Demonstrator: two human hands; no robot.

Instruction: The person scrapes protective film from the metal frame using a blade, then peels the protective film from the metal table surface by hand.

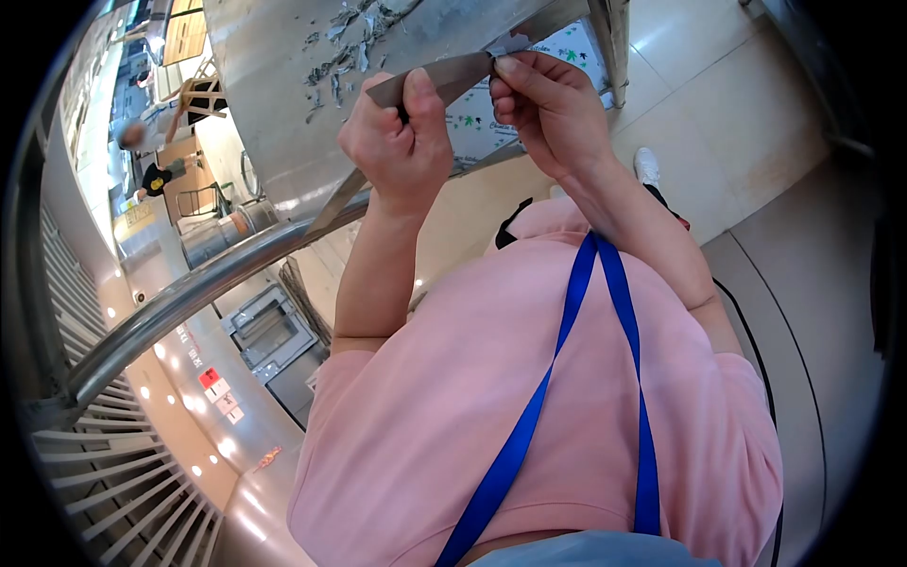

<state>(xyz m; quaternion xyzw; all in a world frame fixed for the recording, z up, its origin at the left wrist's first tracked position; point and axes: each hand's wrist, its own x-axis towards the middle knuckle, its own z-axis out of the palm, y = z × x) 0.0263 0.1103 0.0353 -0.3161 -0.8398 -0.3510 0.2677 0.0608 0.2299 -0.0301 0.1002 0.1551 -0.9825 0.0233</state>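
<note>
Observe both hands raised in front of a pink shirt point(529, 378), over the near edge of a metal surface point(265, 104). Find a flat grey-brown strip point(449, 77) directly between the hands — spanning the gap, slanting slightly upward toward the right. Place the strip above the surface, near its edge.

Record the left hand point(395, 142) as closed in a fist around the strip's left end, with thumb pressed against the flat side and a corner jutting out past the knuckles. Record the right hand point(548, 109) as pinching the strip's right end between thumb and forefinger, remaining fingers curled beneath. Note a small pale flap point(510, 43) just above the right fingertips. Cannot tell its connection to the strip.

Note also a narrow grey band point(335, 206) below the left fist, running down to a metal rail point(208, 274). Cannot tell whether joined to the held strip — hidden by the fist.

Log torn grey scraps point(357, 42) scattered on the surface, beyond the left hand and apart from it. Log a printed sheet point(581, 47) with green marks, partly behind the right hand. See a blue lanyard point(529, 416) hanging over the shirt, well below the hands, and a white shoe point(647, 167) on the tiled floor point(704, 104).
</note>
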